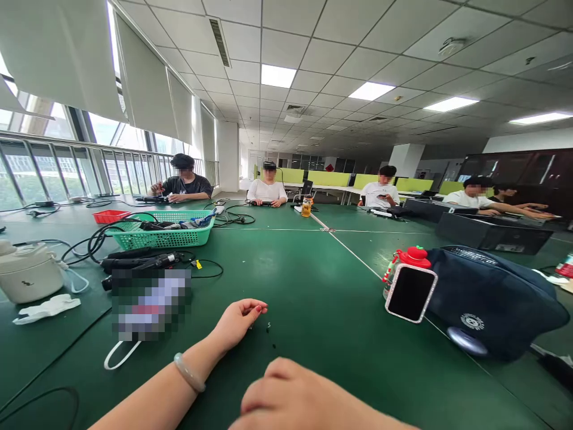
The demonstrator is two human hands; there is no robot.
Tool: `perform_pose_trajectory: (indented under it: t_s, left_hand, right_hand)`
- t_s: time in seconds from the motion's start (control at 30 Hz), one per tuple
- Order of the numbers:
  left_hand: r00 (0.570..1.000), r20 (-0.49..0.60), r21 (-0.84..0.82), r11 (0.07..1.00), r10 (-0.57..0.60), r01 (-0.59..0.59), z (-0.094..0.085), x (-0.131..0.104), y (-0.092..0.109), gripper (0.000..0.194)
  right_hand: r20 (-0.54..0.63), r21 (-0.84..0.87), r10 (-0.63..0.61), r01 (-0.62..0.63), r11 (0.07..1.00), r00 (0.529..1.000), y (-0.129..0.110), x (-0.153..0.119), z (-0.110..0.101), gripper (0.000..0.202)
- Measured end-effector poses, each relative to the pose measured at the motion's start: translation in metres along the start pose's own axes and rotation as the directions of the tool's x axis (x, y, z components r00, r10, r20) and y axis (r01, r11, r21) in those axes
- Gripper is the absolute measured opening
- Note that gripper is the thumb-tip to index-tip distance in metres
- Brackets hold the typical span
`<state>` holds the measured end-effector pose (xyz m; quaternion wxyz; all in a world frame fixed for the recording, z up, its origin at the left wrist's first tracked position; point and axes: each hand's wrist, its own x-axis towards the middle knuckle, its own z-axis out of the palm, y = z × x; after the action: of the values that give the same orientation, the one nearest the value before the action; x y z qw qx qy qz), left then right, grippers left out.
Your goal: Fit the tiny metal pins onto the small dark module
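My left hand (pixel 239 322), with a pale bangle (pixel 188 373) at the wrist, rests its side on the green table (pixel 313 280). Its thumb and fingers are pinched together, and whatever they hold is too small to make out. Just right of the fingertips lies a tiny dark bit with a pale curved mark (pixel 268 326). A second tiny dark speck (pixel 274 346) is a little nearer to me. Closer to the camera, my right hand (pixel 295 397) is curled closed with its back up. Its fingertips are hidden, so its contents cannot be seen.
On the left are a green basket (pixel 163 239) with cables, a red tray (pixel 111 217), a cream pot (pixel 29 272) and a blurred pouch (pixel 152 301). A phone (pixel 410 292) leans on a red-capped bottle (pixel 414 257) beside a navy bag (pixel 487 298). Several people sit around the table.
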<state>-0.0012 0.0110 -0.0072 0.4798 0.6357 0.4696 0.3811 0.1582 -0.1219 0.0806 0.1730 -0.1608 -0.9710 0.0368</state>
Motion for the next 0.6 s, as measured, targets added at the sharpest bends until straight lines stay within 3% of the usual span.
perform_pose_trajectory:
  t_s: [0.07,0.17,0.23,0.33,0.47,0.6]
  left_hand:
    - [0.999,-0.035,-0.027,1.0,-0.001,0.0,0.001,0.0,0.001,0.041]
    - [0.995,-0.098,-0.091,0.995,0.026,-0.035,0.0,0.001,0.002,0.043]
    - [0.99,-0.142,-0.109,0.993,0.018,-0.034,-0.003,0.001,0.003,0.043]
    - [0.984,-0.174,-0.088,0.996,-0.029,0.013,-0.007,0.002,0.002,0.041]
    - [0.99,-0.139,-0.039,0.999,-0.032,0.027,-0.007,0.004,-0.002,0.039]
    - [0.995,-0.093,0.03,0.999,-0.028,0.031,-0.004,0.004,-0.003,0.035]
  right_hand:
    - [0.088,-0.066,0.14,-0.134,0.989,0.986,0.024,0.001,0.008,0.015]
    - [0.138,-0.07,0.438,-0.432,0.899,0.889,0.07,0.005,0.03,0.015]
    - [0.136,0.011,0.541,-0.547,0.837,0.83,0.097,0.007,0.047,0.027]
    - [0.054,0.129,0.595,-0.596,0.792,0.802,0.122,0.01,0.067,0.038]
    - [-0.023,0.204,0.627,-0.61,0.766,0.779,0.13,0.009,0.081,0.023]
    - [-0.062,0.222,0.613,-0.588,0.777,0.787,0.131,0.004,0.086,0.015]
